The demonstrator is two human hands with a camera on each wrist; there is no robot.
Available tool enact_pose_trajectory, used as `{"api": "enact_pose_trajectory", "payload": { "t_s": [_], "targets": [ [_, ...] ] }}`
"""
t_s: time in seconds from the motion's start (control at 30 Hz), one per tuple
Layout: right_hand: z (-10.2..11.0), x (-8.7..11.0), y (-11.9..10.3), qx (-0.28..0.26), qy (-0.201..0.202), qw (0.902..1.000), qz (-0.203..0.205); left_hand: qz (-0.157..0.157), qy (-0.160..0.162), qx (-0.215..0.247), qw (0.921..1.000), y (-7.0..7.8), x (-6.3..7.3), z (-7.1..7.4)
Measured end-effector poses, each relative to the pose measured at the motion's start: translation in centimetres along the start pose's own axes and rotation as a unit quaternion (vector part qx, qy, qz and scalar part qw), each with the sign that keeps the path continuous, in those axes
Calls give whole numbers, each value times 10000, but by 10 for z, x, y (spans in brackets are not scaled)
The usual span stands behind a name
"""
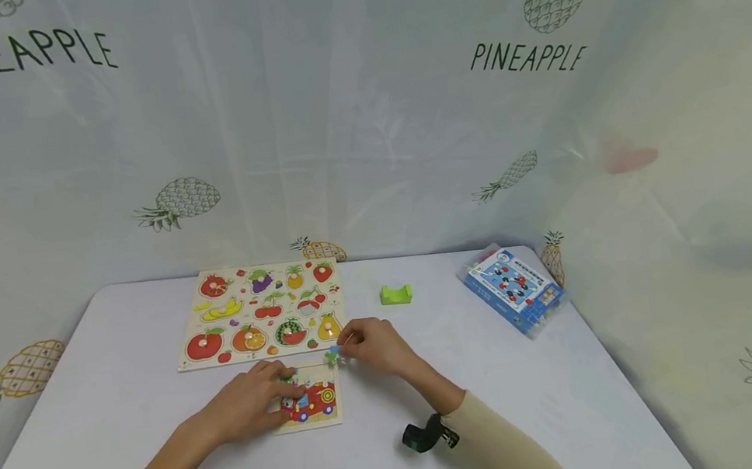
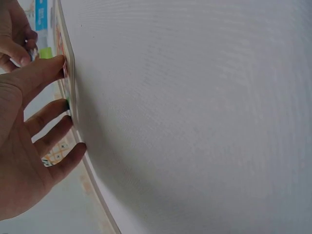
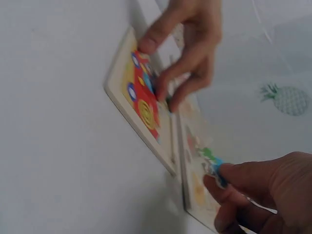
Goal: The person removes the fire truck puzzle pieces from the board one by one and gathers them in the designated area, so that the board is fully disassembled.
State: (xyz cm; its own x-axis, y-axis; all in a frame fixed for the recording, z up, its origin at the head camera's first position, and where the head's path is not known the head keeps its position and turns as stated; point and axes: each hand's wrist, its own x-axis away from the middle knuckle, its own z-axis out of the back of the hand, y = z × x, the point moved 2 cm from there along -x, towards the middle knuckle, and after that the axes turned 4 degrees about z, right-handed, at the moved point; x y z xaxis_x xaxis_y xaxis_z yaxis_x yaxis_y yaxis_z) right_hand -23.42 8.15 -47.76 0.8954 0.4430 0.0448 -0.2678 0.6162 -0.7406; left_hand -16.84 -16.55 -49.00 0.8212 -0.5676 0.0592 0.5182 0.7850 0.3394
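The right hand [image 1: 377,346] pinches a piece [image 1: 331,356] in its fingers, just beyond the far right corner of the puzzle [image 1: 322,423]; the left hand [image 1: 249,403] rests spread fingers on the puzzle's left side.

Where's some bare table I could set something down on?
Bare white tabletop lies left of the fruit board, between the green block and blue box, and right of the right sleeve. It's crowded around the tractor puzzle: left hand on it, right hand pinching a piece, fruit board just beyond.
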Motion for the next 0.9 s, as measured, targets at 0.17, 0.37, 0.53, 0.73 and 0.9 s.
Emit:
{"api": "enact_pose_trajectory", "payload": {
  "t_s": [0.17, 0.37, 0.53, 0.73, 0.9],
  "targets": [
    [20, 1, 8, 107, -153, 9998, -102, -61, 63, 8, 10000, 0, 1, -1],
    [34, 2, 17, 381, -209, 9989, -199, -90, 106, 27, 9999, 0, 2, -1],
    [37, 3, 26, 358, -408, 9980, -334, -69, 122, 48, 9999, 0, 2, -1],
    [38, 3, 34, 300, -555, 9973, -387, -60, 125, 27, 9999, 0, 1, -1],
    [40, 2, 40, 449, -598, 9964, -390, -53, 134, 5, 9999, 0, 1, -1]
  ]
}}
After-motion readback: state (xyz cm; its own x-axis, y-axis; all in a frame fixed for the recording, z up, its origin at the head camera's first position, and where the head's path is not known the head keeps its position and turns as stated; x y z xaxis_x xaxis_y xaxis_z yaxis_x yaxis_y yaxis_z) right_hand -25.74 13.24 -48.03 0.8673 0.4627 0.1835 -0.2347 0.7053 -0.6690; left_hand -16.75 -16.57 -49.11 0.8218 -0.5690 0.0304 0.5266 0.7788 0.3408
